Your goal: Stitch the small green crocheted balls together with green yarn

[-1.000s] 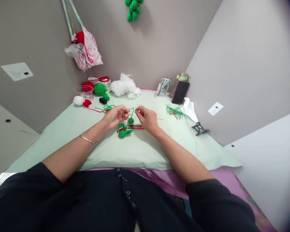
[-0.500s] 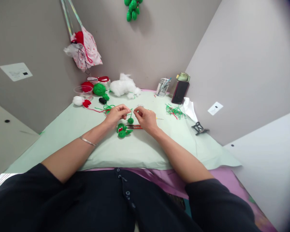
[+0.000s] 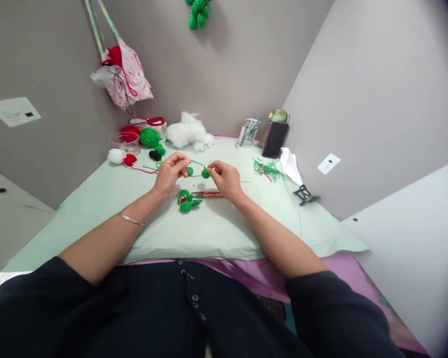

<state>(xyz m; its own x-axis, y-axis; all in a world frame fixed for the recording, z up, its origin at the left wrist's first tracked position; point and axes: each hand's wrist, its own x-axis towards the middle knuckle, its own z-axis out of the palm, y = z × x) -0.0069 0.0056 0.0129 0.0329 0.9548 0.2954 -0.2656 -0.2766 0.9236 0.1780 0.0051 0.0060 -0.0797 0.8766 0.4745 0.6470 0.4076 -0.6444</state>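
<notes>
My left hand (image 3: 171, 174) is closed in a pinch on a strand of green yarn (image 3: 197, 162), which runs across to a small green crocheted ball (image 3: 205, 173). Thumb and finger of my right hand (image 3: 226, 180) are closed on that ball's side. A second small green ball (image 3: 190, 171) hangs by the fingers of my left hand, and another strand spans the two balls. Below my hands lies a green crocheted piece (image 3: 186, 205) with red and white parts. Thread snips (image 3: 208, 194) with orange handles lie beside it, partly behind my right hand.
At the back are white stuffing (image 3: 188, 132), a green yarn ball (image 3: 149, 137), a clear tub (image 3: 125, 144) and a pen cup (image 3: 249, 133). Rightward are green yarn scraps (image 3: 267, 169), a phone (image 3: 275, 140), white tissue (image 3: 290, 165) and a black stand (image 3: 305, 195).
My right hand has gone from the yarn end to the small green ball, which is lifted. The strand now stretches sideways between my hands, and a second green ball shows beside my left fingers.
</notes>
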